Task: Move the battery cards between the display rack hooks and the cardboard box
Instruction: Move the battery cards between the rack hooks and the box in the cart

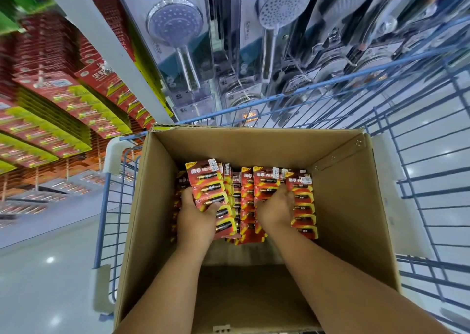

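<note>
An open cardboard box sits in a blue wire cart. Its far half holds several rows of red and yellow battery cards. My left hand grips a stack of battery cards at the left of the box, thumb across the front card. My right hand reaches into the right-hand rows, fingers curled round another bunch of cards. The display rack hooks at the upper left carry many more of the same red and yellow cards.
The blue wire cart surrounds the box on all sides. Packaged shower heads hang on the shelf beyond the cart. A white shelf upright separates them from the battery rack. Glossy floor lies at the left.
</note>
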Demonstrator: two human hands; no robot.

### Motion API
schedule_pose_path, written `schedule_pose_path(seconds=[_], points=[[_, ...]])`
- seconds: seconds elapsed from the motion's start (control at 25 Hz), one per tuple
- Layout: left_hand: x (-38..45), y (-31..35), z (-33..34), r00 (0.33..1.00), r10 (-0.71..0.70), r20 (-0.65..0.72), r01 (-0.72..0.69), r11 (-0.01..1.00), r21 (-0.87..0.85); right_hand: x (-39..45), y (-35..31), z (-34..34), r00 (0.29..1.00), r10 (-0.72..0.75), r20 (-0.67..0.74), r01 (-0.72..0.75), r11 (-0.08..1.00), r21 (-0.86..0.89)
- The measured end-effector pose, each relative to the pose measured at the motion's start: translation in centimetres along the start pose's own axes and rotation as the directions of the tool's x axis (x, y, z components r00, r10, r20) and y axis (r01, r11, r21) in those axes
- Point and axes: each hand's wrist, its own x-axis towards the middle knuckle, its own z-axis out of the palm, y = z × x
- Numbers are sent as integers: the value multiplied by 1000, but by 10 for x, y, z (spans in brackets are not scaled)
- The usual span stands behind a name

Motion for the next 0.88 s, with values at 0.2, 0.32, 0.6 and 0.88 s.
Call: schedule_pose_path(seconds=[0.2, 0.32, 0.6, 0.88], points=[[-4, 0, -5, 999, 18, 46, -14, 997, -72, 11, -8, -6, 982, 166, 88, -162, 986, -48], [-7, 1, -10, 996, 9, 84, -2, 996, -85, 11, -4, -9, 968, 166, 186, -204, 956, 209], [-46, 31, -52, 978, -16, 206, 62, 974, -217, -40, -12, -76, 924, -60, 377, -171, 818, 549], [-125, 93, -124, 968, 137, 208, -43, 914, -404, -158, -57, -198, 862, -343, 372, -110, 591, 799]])
